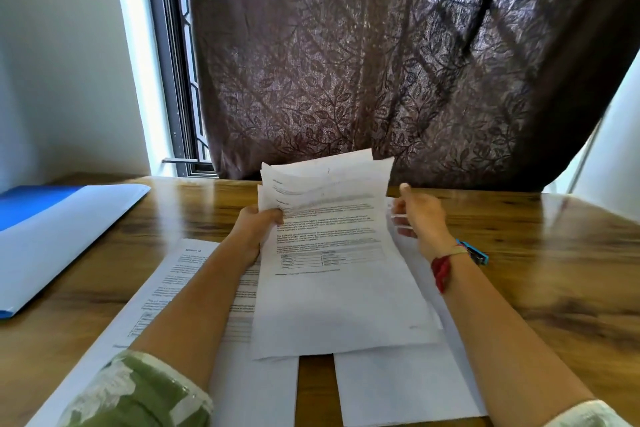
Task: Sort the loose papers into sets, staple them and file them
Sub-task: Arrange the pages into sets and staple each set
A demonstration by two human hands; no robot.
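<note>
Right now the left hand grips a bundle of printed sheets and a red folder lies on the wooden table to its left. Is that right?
Not quite. The folder is blue, not red, as the head view shows. The left hand does grip the bundle of printed sheets, and the folder lies on the wooden table to its left.

Head view, near, facing forward-down over table toward curtain.

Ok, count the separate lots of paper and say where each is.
3. A sheaf gripped in the left hand; a left pile and a right pile flat on the table, bare wood between them. The sheaf may hide more.
</note>
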